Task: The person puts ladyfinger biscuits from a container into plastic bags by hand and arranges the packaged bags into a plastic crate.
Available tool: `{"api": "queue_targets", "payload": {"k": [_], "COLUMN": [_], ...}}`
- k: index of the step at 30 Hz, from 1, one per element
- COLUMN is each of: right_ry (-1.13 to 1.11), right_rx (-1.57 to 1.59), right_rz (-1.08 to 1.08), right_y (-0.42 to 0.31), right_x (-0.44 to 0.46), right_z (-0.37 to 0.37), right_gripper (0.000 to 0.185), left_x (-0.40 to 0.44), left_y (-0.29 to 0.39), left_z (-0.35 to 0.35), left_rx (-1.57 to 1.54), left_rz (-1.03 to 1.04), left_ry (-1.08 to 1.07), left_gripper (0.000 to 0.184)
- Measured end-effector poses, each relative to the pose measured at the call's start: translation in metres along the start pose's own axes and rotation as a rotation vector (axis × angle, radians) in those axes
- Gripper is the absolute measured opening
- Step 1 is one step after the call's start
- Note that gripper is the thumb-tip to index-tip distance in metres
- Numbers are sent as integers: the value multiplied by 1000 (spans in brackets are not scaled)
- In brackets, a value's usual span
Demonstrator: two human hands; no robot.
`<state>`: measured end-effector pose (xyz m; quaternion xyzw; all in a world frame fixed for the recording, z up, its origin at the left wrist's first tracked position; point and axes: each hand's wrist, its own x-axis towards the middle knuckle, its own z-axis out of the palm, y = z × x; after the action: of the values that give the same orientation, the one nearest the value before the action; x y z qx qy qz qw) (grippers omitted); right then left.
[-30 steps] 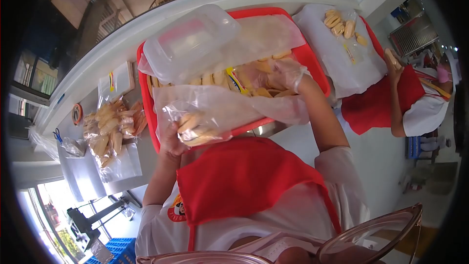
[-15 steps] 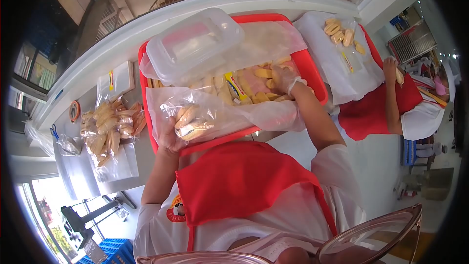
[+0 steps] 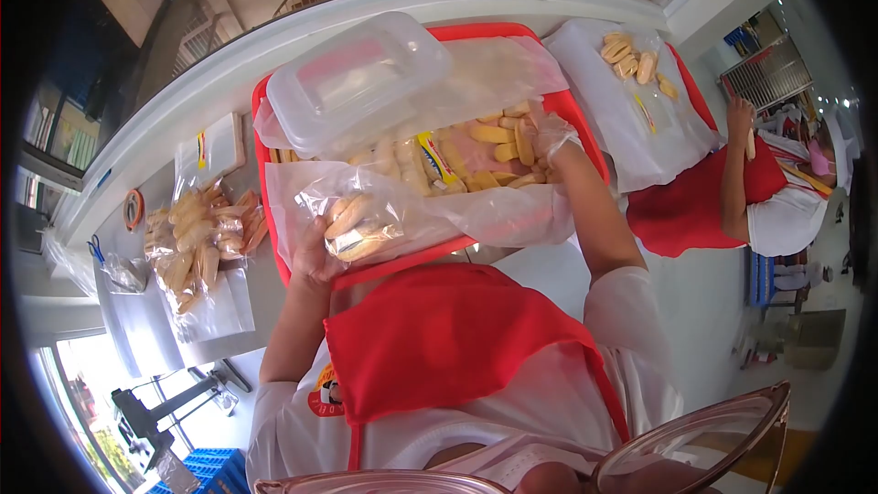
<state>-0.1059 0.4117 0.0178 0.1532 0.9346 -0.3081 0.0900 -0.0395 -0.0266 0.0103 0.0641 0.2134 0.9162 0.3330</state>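
My left hand (image 3: 315, 254) grips a clear plastic bag (image 3: 358, 227) with several pale finger-shaped biscuits in it, over the front left part of the red tray (image 3: 599, 142). My right hand (image 3: 554, 139), in a clear glove, is at the tray's right end beside loose biscuits (image 3: 501, 137). Its fingertips are partly hidden, and I cannot make out what they hold. A bag with a yellow and blue label (image 3: 436, 157) lies across the biscuits in the tray. Translucent paper (image 3: 494, 69) lines the tray.
A translucent plastic lid (image 3: 357, 73) covers the tray's back left. At the left are filled bags (image 3: 201, 238), a tape roll (image 3: 133, 209) and scissors (image 3: 96, 249). A second lined tray (image 3: 677, 128) stands at the right, near a co-worker in a red apron (image 3: 700, 201).
My right hand has moved from among the biscuits to the tray's right edge, uncovering loose biscuits. My left hand keeps hold of its bag. The co-worker's hand has risen.
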Motion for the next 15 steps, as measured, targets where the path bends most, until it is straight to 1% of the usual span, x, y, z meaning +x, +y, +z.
{"api": "queue_targets", "payload": {"k": [1,2,4,9,12,14,15], "right_ry": [40,25,-21,-168,-40,-150,-173], "right_rx": [95,335,436,-273,-344,-140,1], "right_rz": [-56,-31,-26,-152,-118,-146,-74], "right_y": [-1,-2,-11,-17,-21,-3,-10], "right_x": [2,2,-8,-14,-31,-20,-25], "right_z": [2,8,11,15,17,16,10], "right_gripper": [44,45,48,58,60,56,56], "left_x": [0,-1,-1,-1,-1,-1,-1], "left_y": [0,0,-1,-1,0,-1,-1], "left_z": [-2,-3,-4,-5,-1,-9,-11], "left_rx": [-8,-17,-20,-30,-45,-59,-72], "left_rz": [-4,-8,-11,8,9,21,16], "left_ry": [-7,-13,-6,13,4,11,12], "left_gripper": [72,72,72,69,65,63,62]}}
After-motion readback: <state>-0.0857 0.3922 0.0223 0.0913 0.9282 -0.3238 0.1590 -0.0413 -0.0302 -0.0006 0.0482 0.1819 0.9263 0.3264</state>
